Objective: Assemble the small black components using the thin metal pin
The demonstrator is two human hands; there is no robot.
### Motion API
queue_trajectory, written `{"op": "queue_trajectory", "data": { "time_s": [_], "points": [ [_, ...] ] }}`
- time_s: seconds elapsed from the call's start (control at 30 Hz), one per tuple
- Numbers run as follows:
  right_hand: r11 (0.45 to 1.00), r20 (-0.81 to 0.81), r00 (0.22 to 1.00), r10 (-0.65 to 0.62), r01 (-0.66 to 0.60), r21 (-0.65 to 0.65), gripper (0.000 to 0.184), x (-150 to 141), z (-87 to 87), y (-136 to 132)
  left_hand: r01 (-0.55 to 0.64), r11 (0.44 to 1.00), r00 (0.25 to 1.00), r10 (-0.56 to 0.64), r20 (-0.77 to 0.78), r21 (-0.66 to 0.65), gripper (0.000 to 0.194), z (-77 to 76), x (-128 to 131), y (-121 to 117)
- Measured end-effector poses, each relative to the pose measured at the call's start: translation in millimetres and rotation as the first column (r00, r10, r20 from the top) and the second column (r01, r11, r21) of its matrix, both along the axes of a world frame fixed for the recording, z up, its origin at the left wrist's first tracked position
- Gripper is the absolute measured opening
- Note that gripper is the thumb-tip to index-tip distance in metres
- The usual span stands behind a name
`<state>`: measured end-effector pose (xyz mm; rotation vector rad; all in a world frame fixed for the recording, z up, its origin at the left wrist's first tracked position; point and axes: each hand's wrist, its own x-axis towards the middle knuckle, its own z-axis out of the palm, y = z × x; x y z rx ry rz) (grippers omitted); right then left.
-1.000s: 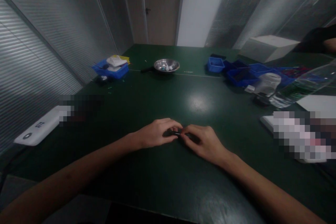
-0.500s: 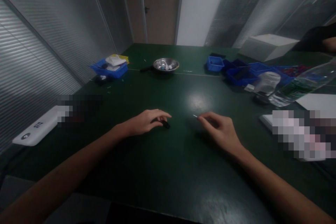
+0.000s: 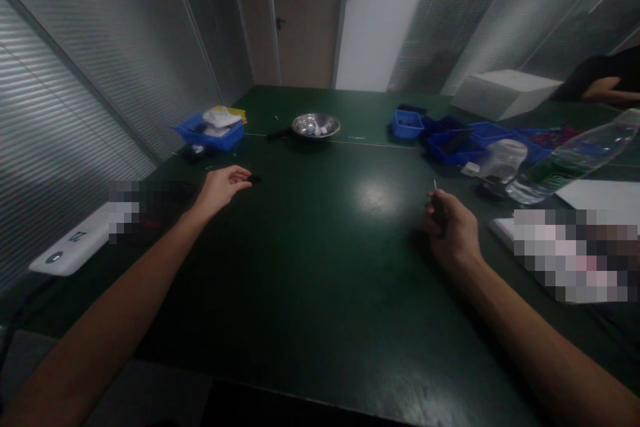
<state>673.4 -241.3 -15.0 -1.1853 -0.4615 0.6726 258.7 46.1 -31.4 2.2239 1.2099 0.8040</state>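
Observation:
My left hand (image 3: 220, 188) is over the left part of the green table (image 3: 320, 267). Its thumb and fingers pinch a small black piece (image 3: 254, 179), too dark and blurred for me to tell its kind. On the right side my right hand (image 3: 457, 227) is closed around a thin stick-like thing. A pale, narrow tip (image 3: 435, 184) of it points up past the fingers, and a dark part shows in the grip; the rest is hidden in the palm.
A metal bowl (image 3: 303, 131) stands mid-back beside a black handle (image 3: 279, 133). Blue bins (image 3: 227, 141) sit back left and back right (image 3: 407, 132). A clear bottle (image 3: 575, 160), a jar (image 3: 505, 157) and a white box (image 3: 500, 90) are at right. Another person's arm shows behind.
My left hand has moved left and farther away, carrying the black piece. My right hand has shifted right and turned, its thin thing now pointing upward. The hands are wider apart.

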Motion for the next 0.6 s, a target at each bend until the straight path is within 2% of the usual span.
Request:
{"op": "queue_trajectory", "data": {
  "time_s": [0.13,0.37,0.5,0.6],
  "points": [
    [1.000,0.006,1.000,-0.011,0.011,0.005,0.026,1,-2.1,0,-0.154,0.985,0.986,0.159,-0.051,0.079,0.028,-5.7,-17,15],
    [1.000,0.060,0.998,0.026,-0.026,0.011,0.025,-5,-2.0,0,-0.343,0.939,0.938,0.343,0.058,-0.010,0.028,-7.6,-24,16],
    [0.998,0.092,0.994,0.060,-0.060,0.005,0.024,-13,1.3,-3,-0.372,0.928,0.928,0.372,0.026,0.002,0.025,-4.5,-19,10],
    [0.989,0.096,0.985,0.146,-0.144,-0.021,0.024,-22,4.3,-4,-0.355,0.935,0.935,0.355,0.016,0.016,0.023,-0.6,-16,5]
  ]
}}
